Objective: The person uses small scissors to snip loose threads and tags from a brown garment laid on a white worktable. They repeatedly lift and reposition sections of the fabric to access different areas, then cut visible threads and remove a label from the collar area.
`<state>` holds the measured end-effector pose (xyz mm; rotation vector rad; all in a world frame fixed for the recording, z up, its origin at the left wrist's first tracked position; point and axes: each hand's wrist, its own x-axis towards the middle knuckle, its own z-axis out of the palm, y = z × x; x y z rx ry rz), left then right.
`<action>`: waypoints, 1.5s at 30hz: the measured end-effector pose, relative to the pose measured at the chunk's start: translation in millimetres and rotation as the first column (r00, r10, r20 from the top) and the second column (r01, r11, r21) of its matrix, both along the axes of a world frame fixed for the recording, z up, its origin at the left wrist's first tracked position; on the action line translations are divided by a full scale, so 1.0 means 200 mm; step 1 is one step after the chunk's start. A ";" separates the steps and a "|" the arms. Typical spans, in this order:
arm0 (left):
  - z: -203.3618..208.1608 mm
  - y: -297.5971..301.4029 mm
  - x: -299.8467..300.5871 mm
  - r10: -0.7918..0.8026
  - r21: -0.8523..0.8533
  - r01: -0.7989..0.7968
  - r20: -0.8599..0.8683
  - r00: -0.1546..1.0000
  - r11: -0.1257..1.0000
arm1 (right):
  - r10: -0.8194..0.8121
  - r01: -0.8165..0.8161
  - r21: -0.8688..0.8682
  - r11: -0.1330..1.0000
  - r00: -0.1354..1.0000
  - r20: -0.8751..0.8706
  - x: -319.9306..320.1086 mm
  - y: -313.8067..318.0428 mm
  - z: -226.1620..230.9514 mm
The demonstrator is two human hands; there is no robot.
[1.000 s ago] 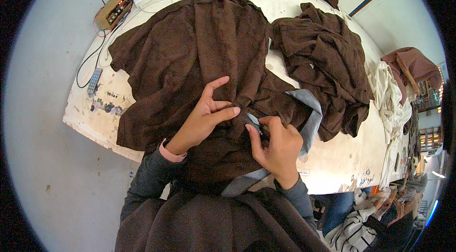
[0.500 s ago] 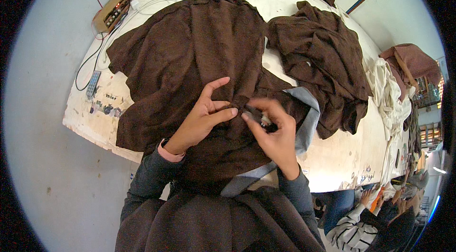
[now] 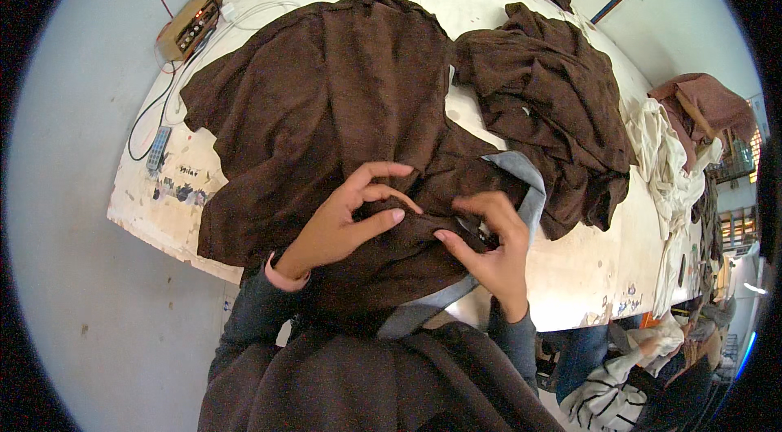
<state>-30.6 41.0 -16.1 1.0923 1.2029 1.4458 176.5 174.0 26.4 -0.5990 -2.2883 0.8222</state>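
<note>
A brown garment (image 3: 285, 106) lies spread over the table in front of me, with a grey-blue band (image 3: 432, 306) along its near edge. My left hand (image 3: 338, 224) rests on the cloth with its fingers stretched and thumb apart, holding nothing. Just right of it, my right hand (image 3: 498, 244) hovers over the same cloth, its thumb and forefinger apart. The other fingers of that hand curl round a small dark and shiny thing (image 3: 487, 231), mostly hidden in the palm.
More brown cloth (image 3: 554, 106) lies heaped to the right on the white table (image 3: 570, 269). A power box (image 3: 189, 24) with cables and a remote control (image 3: 160, 147) are at the left. White cloth (image 3: 664, 163) hangs over the right side; people work beyond.
My hands have moved apart, the right one shifting right and nearer to me. The left has come slightly lower, its forefinger less raised. The cloth between them now shows more.
</note>
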 end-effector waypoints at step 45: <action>0.17 -0.03 -0.79 0.539 0.399 -0.559 -0.836 0.104 0.727 | -0.190 0.282 0.476 0.833 0.954 -0.233 -0.15 1.01 0.36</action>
